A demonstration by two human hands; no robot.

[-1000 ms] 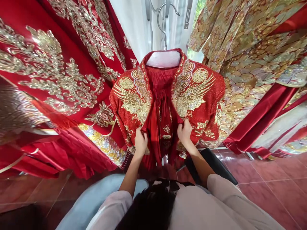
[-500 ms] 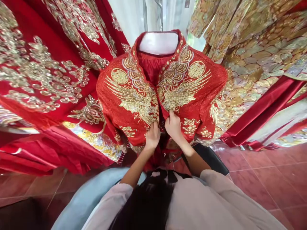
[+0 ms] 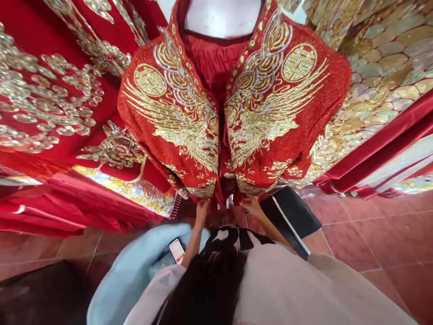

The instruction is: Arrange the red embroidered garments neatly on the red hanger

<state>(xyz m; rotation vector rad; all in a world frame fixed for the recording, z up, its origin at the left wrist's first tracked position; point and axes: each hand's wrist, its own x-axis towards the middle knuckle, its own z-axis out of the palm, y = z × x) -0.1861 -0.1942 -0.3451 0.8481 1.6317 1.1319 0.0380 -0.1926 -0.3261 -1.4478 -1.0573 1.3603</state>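
A red embroidered jacket (image 3: 314, 108) hangs on a white dress form (image 3: 223, 18), its two front edges nearly meeting at the middle. Gold phoenix-like wings, round medallions and scalloped bands cover its chest. Through the neck opening shows gathered red cloth (image 3: 221, 58). Down at the hem, my left hand (image 3: 202, 211) is closed on the jacket's lower edge, left of the opening. My right hand (image 3: 252, 206) pinches the lower edge on the other side. Some of the fingertips are hidden by the cloth.
Beaded red garments (image 3: 50, 104) hang at the left, and a gold scale-patterned garment (image 3: 379, 85) hangs at the right. A black flat-sided object (image 3: 294, 212) stands on the reddish tiled floor (image 3: 355, 239). On my lap lies a phone (image 3: 177, 250).
Both hands have gone from the front edges at chest level down to the hem. The jacket looks larger and nearer, and its front edges hang closer together. The phone has come into view.
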